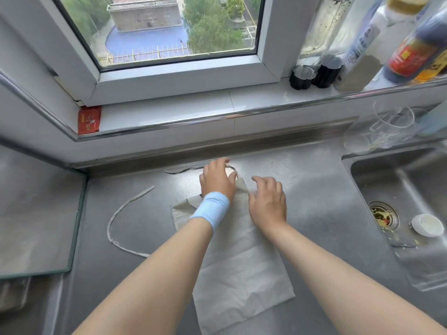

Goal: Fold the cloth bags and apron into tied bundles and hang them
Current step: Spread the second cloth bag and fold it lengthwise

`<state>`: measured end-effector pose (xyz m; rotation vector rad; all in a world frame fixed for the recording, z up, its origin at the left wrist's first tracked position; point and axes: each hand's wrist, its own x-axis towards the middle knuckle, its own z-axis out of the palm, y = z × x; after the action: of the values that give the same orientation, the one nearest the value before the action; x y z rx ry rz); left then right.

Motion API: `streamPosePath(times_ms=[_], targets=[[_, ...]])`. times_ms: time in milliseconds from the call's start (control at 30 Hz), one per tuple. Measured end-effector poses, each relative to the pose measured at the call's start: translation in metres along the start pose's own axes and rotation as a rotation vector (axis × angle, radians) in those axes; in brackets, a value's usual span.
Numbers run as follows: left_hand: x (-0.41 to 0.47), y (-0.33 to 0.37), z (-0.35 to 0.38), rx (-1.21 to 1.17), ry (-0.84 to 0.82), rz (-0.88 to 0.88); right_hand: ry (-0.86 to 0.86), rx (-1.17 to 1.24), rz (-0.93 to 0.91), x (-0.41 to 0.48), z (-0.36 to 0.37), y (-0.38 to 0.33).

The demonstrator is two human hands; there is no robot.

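A pale grey cloth (244, 274) lies folded into a long strip on the steel counter, running from the near edge toward the window. One long strap (121, 213) curls off to its left, and another strap (183, 169) lies along the back wall. My left hand (217, 180), with a light blue band on the wrist, pinches the cloth's far end where the strap joins. My right hand (268, 201) rests flat on the cloth just beside it, fingers spread.
A steel sink (399, 180) with a drain strainer and a small white cup (427, 224) lies at the right. A glass board (36, 213) covers the left counter. A clear jug (382, 131), bottles and jars stand at the back right on the sill.
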<state>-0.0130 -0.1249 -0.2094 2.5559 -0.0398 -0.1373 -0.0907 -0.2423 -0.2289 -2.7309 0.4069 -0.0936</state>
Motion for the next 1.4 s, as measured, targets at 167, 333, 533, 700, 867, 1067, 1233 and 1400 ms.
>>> streamPosePath(times_ms=[167, 333, 533, 700, 867, 1067, 1233, 1400], targets=[[-0.067, -0.045, 0.009, 0.142, 0.175, 0.270, -0.136, -0.130, -0.381, -0.010, 0.014, -0.003], [-0.119, -0.108, 0.013, 0.389, 0.012, 0.296, -0.454, -0.304, -0.411, -0.010, 0.028, -0.001], [-0.142, -0.151, 0.003, 0.506, -0.128, 0.167, -0.417, -0.414, -0.433, -0.012, 0.029, -0.007], [-0.152, -0.139, -0.002, 0.548, -0.071, 0.076, -0.170, -0.321, -0.483, -0.038, 0.022, -0.011], [-0.194, -0.105, 0.006, 0.404, -0.067, 0.171, -0.206, -0.233, -0.501, -0.111, 0.031, 0.010], [-0.248, -0.126, 0.013, 0.491, -0.190, 0.168, -0.303, -0.307, -0.497, -0.139, 0.020, 0.039], [-0.259, -0.123, -0.005, 0.485, -0.196, 0.125, -0.269, -0.335, -0.600, -0.148, 0.006, 0.049], [-0.288, -0.097, -0.008, 0.435, -0.227, 0.296, -0.454, -0.304, -0.841, -0.175, -0.033, 0.047]])
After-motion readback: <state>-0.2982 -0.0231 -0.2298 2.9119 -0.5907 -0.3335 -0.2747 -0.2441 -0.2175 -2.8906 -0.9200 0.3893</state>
